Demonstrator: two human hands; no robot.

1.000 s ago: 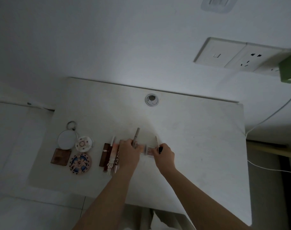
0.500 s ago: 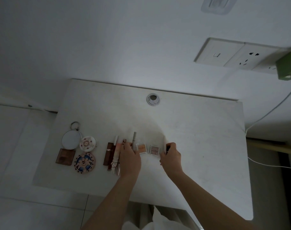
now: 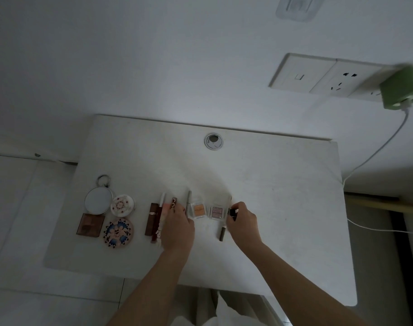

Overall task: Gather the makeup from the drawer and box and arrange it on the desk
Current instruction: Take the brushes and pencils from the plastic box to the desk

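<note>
Here, two bare forearms reach over a white desk [image 3: 283, 189]. The left hand [image 3: 177, 228] lies on a cluster of lip tubes [image 3: 152, 220], fingers bent; whether it grips one is unclear. The right hand [image 3: 244, 222] pinches a small black item [image 3: 232, 211]. Between the hands sit an orange eyeshadow pan [image 3: 198, 210] and a mauve eyeshadow pan [image 3: 216, 211], side by side. Farther left lies a round mirror [image 3: 98, 200]. Beyond, a cable grommet [image 3: 213, 141].
</note>
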